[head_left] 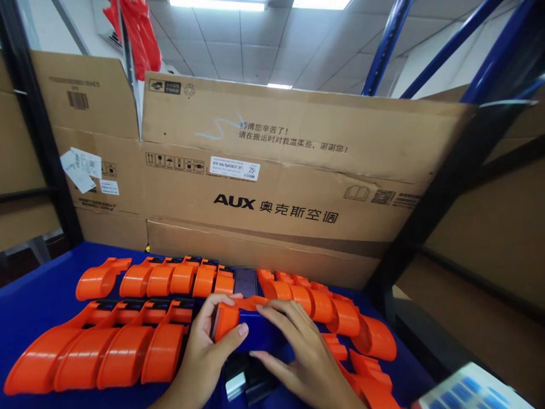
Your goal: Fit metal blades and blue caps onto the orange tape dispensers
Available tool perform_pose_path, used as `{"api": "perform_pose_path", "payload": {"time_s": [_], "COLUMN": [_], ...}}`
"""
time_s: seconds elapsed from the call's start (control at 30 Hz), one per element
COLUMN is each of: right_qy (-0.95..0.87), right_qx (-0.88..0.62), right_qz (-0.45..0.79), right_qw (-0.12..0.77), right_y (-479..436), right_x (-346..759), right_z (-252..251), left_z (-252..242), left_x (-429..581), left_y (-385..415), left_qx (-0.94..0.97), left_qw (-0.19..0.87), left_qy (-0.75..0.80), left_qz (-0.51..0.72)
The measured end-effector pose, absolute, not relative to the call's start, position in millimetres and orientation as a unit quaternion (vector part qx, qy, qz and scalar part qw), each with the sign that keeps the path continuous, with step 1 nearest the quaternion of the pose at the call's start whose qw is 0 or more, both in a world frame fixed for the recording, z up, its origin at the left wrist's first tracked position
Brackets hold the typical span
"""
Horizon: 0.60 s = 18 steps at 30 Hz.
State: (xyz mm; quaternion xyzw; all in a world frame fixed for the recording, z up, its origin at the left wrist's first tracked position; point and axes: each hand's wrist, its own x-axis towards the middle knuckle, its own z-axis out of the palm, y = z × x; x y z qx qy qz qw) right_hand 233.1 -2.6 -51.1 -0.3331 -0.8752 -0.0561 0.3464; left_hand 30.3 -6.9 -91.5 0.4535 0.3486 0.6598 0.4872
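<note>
An orange tape dispenser (227, 321) with a serrated edge on its left side is held up between my two hands. My left hand (203, 346) grips its left end, with the thumb across the front. My right hand (304, 347) holds the right side, fingertips on the top and thumb lower down. A smooth blue part (260, 330) shows between the hands, beneath the orange top. My right palm and fingers hide the far end. Just below lie black pieces and a shiny silver piece (235, 387).
Orange dispenser parts stand in rows on the blue table, at left (128, 355) and right (340, 315). A dark grey block (246, 282) sits between the back rows. Behind rises a cardboard panel (272, 187); a white-and-blue box (468, 389) is at lower right.
</note>
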Motion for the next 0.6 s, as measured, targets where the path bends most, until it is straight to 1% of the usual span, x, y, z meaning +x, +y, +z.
{"api": "perform_pose_path", "payload": {"time_s": [0.3, 0.43, 0.5, 0.6], "right_qy": [-0.876, -0.870, -0.857, -0.798], "right_qx": [-0.334, -0.341, -0.352, -0.397], "right_qz": [-0.068, -0.050, -0.024, 0.063], "right_qw": [0.343, 0.353, 0.375, 0.450], "right_y": [-2.5, -4.1, -5.4, -6.2], "right_x": [232.4, 230.6, 229.8, 229.5], "right_z": [-53.1, -52.6, -52.5, -55.1], "left_z": [-93.9, -94.3, -94.5, -93.6], "left_x": [30.3, 30.1, 28.9, 25.2], "left_y": [-5.4, -3.7, -4.0, -8.4], "left_qx": [0.430, 0.442, 0.450, 0.499], "left_qw": [0.491, 0.488, 0.504, 0.517], "left_qy": [0.344, 0.353, 0.333, 0.267], "left_qz": [0.675, 0.665, 0.657, 0.642]}}
